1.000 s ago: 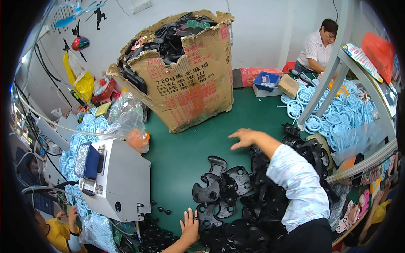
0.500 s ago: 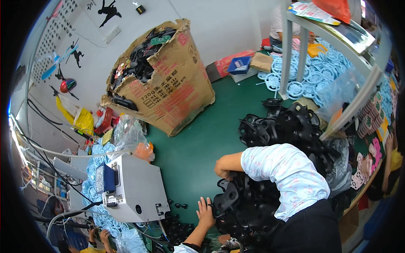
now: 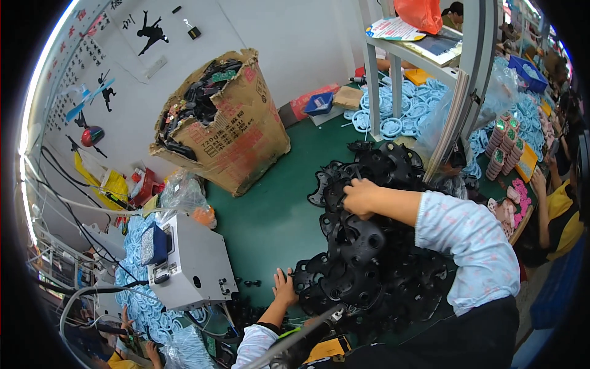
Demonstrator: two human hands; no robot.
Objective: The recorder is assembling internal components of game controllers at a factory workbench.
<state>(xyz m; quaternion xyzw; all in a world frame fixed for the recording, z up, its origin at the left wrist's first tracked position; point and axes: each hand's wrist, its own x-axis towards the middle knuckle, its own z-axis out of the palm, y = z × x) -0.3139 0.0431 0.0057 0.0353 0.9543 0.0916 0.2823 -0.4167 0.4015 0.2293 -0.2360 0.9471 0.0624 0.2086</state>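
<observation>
A large heap of black moulded plastic parts (image 3: 356, 240), curved and pierced with round holes, covers the green tabletop before me. My right hand (image 3: 361, 198) reaches over the heap's upper part, its fingers curled down onto one of the black plastic parts. The fingertips are partly hidden there. My left hand (image 3: 284, 288) lies at the heap's left edge, fingers spread and stretched out, touching or very close to the nearest part. No object shows in it.
A grey machine box (image 3: 200, 264) stands to the left. Behind is a torn cardboard carton (image 3: 227, 135) full of black pieces. Pale blue plastic rings (image 3: 409, 101) lie at the far right beneath a metal shelf frame (image 3: 418, 55). A metal rod (image 3: 301, 332) crosses the near edge.
The view has shifted. My right hand has moved from the heap's near left side to farther up it, and its arm now stretches out more. My left hand stays spread beside the heap.
</observation>
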